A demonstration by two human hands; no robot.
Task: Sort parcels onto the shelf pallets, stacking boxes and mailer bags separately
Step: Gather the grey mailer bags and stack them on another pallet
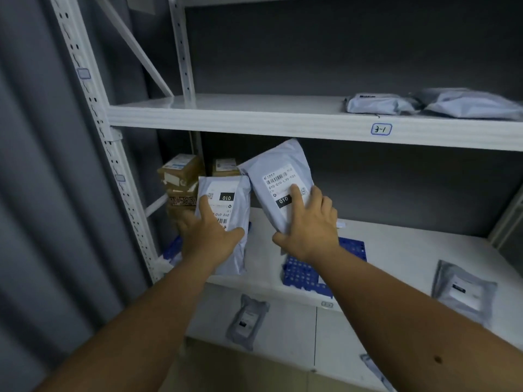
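Mailer bags are in both hands at the middle shelf (396, 244): the left hand (210, 236) has its grip wrapped around one grey bag (226, 205), the right hand (308, 222) pinches a second bag (278, 176) between thumb and spread fingers. Both bags stand tilted over the blue pallet (305, 273), beside the stacked cardboard boxes (181, 179). Best laid flat, labels up, square to each other and apart from the boxes — soft bags slump if left leaning. Upper shelf (254, 117) carries more mailers (379, 104); walls are dark grey.
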